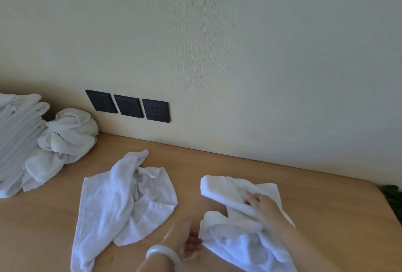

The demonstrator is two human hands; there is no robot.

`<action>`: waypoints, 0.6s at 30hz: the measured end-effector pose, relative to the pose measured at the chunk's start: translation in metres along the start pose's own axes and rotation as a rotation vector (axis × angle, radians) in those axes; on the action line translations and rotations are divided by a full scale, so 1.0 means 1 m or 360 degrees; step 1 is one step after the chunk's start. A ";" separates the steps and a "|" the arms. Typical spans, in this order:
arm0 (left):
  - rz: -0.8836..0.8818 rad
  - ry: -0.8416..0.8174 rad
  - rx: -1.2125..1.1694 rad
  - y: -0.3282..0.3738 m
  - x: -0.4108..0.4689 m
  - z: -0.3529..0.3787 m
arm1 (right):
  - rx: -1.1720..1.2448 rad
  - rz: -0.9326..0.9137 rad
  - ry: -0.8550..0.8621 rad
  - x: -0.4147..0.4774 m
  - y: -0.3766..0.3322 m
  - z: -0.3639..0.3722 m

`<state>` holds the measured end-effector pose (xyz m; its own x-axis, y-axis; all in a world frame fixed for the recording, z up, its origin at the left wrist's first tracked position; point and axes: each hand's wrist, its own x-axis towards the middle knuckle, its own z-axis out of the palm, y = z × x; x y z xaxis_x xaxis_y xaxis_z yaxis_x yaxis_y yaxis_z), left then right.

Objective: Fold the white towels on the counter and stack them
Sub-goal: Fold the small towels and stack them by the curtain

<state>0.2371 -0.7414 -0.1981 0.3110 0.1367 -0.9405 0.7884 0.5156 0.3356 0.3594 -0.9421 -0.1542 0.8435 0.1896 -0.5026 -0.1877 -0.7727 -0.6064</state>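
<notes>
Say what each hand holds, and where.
Right hand grips the towel at its folded middle band. Left hand meets its left edge; blur hides whether it grips.

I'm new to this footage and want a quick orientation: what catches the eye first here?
Both hands work a half-folded towel at the near right of the counter: the right hand grips a fold, the left hand, blurred, is at its edge. A loose towel lies centre, and a folded stack sits far left.
</notes>
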 end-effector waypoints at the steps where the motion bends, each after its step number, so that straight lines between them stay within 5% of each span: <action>1: -0.0088 -0.0132 -0.0169 0.001 -0.004 0.004 | 0.0025 -0.0120 -0.0036 -0.004 -0.005 0.004; 5: -0.0125 -0.0283 -0.0398 0.006 -0.006 0.022 | -0.0275 -0.0341 -0.0190 -0.009 -0.016 0.012; 8: 0.0061 -0.0369 -0.0449 0.025 -0.017 0.035 | 0.0166 -0.0348 0.0084 -0.004 -0.024 -0.016; 13: 0.1162 -0.0084 -0.0552 0.118 -0.104 0.032 | 0.0995 -0.0554 0.0559 -0.029 -0.068 -0.113; 16: 0.1848 0.0023 -0.0205 0.152 -0.184 0.033 | 0.0724 -0.0817 0.0612 -0.058 -0.097 -0.151; 18: 0.2053 0.0200 0.0166 0.150 -0.207 0.038 | 0.0353 -0.0896 0.0627 -0.073 -0.107 -0.148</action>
<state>0.3113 -0.7244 0.0493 0.8243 0.5624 0.0648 -0.0010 -0.1131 0.9936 0.3924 -0.9632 0.0389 0.9532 0.2582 0.1571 0.2665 -0.4729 -0.8399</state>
